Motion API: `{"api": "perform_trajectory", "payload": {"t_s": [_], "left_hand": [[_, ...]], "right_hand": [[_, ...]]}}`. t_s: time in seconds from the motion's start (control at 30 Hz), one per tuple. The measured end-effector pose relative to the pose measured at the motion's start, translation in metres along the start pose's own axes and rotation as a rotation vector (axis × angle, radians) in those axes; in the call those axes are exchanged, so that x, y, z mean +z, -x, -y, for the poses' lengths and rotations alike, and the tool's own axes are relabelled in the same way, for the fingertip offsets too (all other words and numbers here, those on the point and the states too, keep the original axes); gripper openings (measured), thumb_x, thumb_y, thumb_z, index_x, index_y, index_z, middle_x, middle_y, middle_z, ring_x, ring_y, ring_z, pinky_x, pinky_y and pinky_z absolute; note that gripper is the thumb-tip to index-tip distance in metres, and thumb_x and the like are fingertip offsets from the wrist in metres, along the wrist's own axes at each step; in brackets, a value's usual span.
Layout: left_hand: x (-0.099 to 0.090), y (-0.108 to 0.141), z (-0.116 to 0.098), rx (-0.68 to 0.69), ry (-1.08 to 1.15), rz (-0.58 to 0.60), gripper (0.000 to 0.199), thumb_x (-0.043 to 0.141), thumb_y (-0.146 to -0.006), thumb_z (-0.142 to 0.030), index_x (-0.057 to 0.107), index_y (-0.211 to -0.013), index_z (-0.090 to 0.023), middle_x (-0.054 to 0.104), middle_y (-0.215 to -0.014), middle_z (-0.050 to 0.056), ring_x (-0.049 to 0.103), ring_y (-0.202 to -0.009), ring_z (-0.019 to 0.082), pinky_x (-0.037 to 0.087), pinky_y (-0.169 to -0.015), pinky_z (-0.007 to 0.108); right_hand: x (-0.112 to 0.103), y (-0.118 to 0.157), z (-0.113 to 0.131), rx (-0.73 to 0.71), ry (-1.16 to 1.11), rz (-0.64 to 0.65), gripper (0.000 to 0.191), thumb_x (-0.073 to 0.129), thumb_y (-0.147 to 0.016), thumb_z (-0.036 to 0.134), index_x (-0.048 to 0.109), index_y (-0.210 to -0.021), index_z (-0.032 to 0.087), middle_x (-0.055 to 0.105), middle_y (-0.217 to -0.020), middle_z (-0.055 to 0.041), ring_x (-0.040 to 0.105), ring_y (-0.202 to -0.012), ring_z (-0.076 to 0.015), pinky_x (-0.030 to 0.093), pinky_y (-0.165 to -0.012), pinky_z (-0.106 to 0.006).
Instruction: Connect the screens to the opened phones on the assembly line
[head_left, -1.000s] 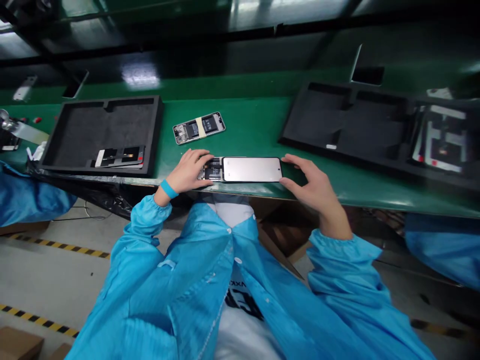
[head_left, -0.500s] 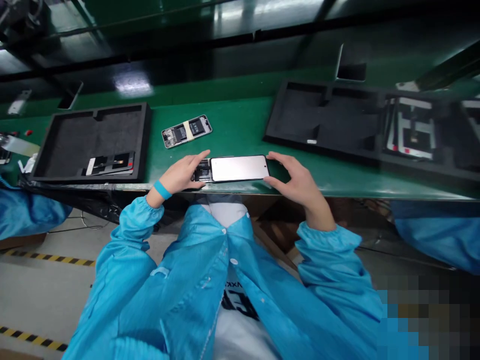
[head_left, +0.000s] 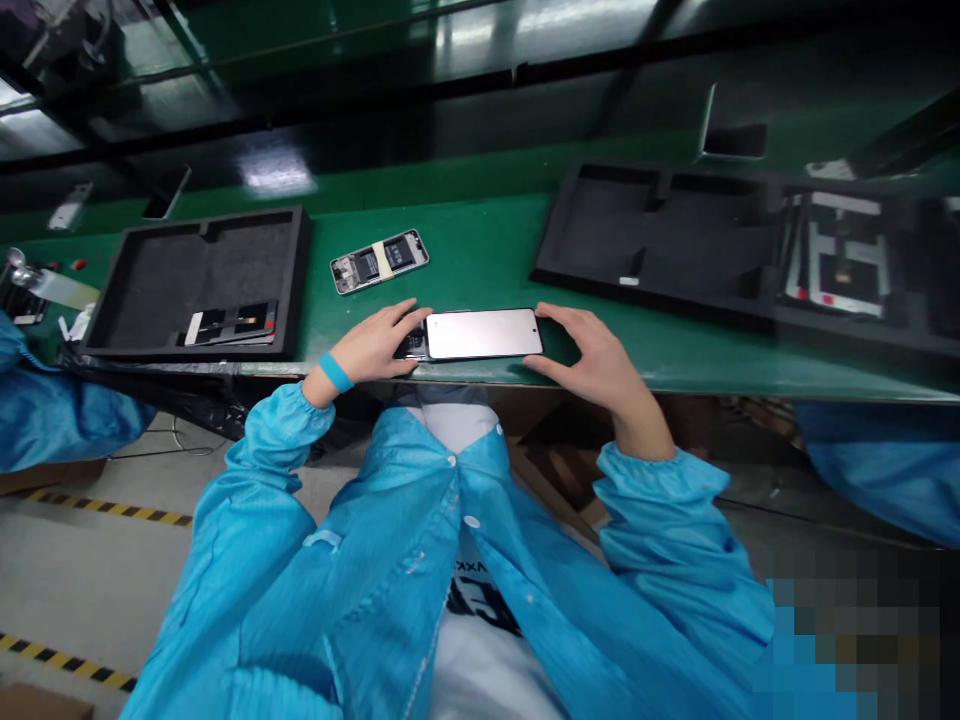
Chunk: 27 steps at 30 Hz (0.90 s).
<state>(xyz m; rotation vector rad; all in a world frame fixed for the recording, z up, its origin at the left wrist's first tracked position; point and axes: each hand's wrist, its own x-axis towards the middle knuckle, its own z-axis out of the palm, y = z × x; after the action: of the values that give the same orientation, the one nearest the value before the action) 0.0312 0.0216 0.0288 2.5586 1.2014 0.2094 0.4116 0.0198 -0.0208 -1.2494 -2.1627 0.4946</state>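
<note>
A smartphone display panel [head_left: 484,334] is lying face up across an opened phone body [head_left: 411,345], close to the front edge of the green workbench [head_left: 480,240], at 12 o'clock from the wearer's chest. The panel is showing a pale, glossy glass face within a thin dark border. It is judged to be light, stiff but fragile, and slippery on the glass, so its long edges appear the safest place to take hold, away from the exposed internals. The left hand [head_left: 367,345], wearing a blue wristband [head_left: 335,373], is resting over the uncovered end, its fingers spread apart and not clamped. The right hand [head_left: 596,365] is bracketing the panel's 3 o'clock end, with thumb and forefinger held wide apart; whether they are gripping cannot be told. A taped phone chassis [head_left: 379,262] is lying at 11 o'clock, between a black foam tray [head_left: 225,240] and a wider foam tray [head_left: 660,225].
</note>
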Motion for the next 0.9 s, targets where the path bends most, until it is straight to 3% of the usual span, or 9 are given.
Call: {"api": "perform_trajectory", "payload": {"t_s": [0.13,0.27,0.37,0.47,0.6,0.77,0.9], "left_hand": [[0.001,-0.005,0.000,0.036,0.074,-0.014,0.081,0.074,-0.089,-0.026,0.040,-0.162,-0.020,0.056,-0.158,0.020,0.057,-0.147,0.037,0.050,-0.122,0.053],[0.007,-0.001,0.009,0.008,0.126,-0.070,0.096,0.079,-0.086,-0.029,0.029,-0.168,-0.021,0.036,-0.170,0.024,0.056,-0.148,0.037,0.057,-0.115,0.049],[0.009,0.007,0.013,-0.001,0.088,-0.108,0.096,0.083,-0.086,-0.037,0.034,-0.166,-0.020,0.038,-0.169,0.026,0.048,-0.155,0.041,0.046,-0.125,0.059],[0.008,0.015,0.014,-0.041,0.010,-0.135,0.081,0.084,-0.087,-0.043,0.048,-0.156,-0.019,0.046,-0.164,0.025,0.045,-0.156,0.044,0.036,-0.130,0.067],[0.007,0.018,0.010,-0.080,-0.034,-0.115,0.063,0.080,-0.090,-0.039,0.059,-0.145,-0.018,0.052,-0.160,0.023,0.052,-0.149,0.043,0.042,-0.125,0.067],[0.002,0.010,0.002,-0.086,-0.042,-0.026,0.083,0.077,-0.090,-0.034,0.043,-0.162,-0.012,0.043,-0.168,0.029,0.046,-0.157,0.043,0.040,-0.129,0.062],[-0.005,0.002,-0.006,-0.074,-0.045,0.030,0.078,0.072,-0.089,-0.027,0.044,-0.161,-0.016,0.059,-0.157,0.021,0.059,-0.146,0.036,0.050,-0.123,0.051]], "right_hand": [[0.000,0.000,0.001,0.015,0.000,0.006,0.073,0.070,-0.093,0.069,0.058,-0.155,0.031,0.066,-0.152,-0.0125,0.061,-0.141,-0.0420,0.049,-0.120,-0.068],[0.000,0.000,0.002,0.014,-0.011,0.008,0.074,0.069,-0.094,0.069,0.057,-0.156,0.030,0.065,-0.153,-0.0128,0.061,-0.142,-0.0409,0.048,-0.121,-0.067],[-0.001,0.000,0.003,0.013,-0.018,0.009,0.073,0.068,-0.095,0.068,0.057,-0.156,0.030,0.065,-0.153,-0.0129,0.060,-0.142,-0.0405,0.048,-0.122,-0.065],[-0.001,0.000,0.003,0.010,-0.016,0.009,0.073,0.068,-0.095,0.068,0.057,-0.156,0.030,0.065,-0.153,-0.0128,0.060,-0.142,-0.0407,0.047,-0.122,-0.065],[0.000,0.000,0.004,0.008,-0.014,0.007,0.074,0.068,-0.095,0.069,0.057,-0.156,0.030,0.065,-0.153,-0.0130,0.060,-0.141,-0.0407,0.048,-0.121,-0.065],[0.000,0.001,0.004,0.017,0.007,0.009,0.075,0.065,-0.095,0.072,0.056,-0.157,0.031,0.065,-0.152,-0.0127,0.060,-0.141,-0.0405,0.048,-0.121,-0.065],[0.000,0.000,0.005,-0.006,0.013,0.002,0.076,0.065,-0.095,0.073,0.057,-0.157,0.028,0.066,-0.153,-0.0141,0.061,-0.141,-0.0409,0.049,-0.120,-0.065]]}}
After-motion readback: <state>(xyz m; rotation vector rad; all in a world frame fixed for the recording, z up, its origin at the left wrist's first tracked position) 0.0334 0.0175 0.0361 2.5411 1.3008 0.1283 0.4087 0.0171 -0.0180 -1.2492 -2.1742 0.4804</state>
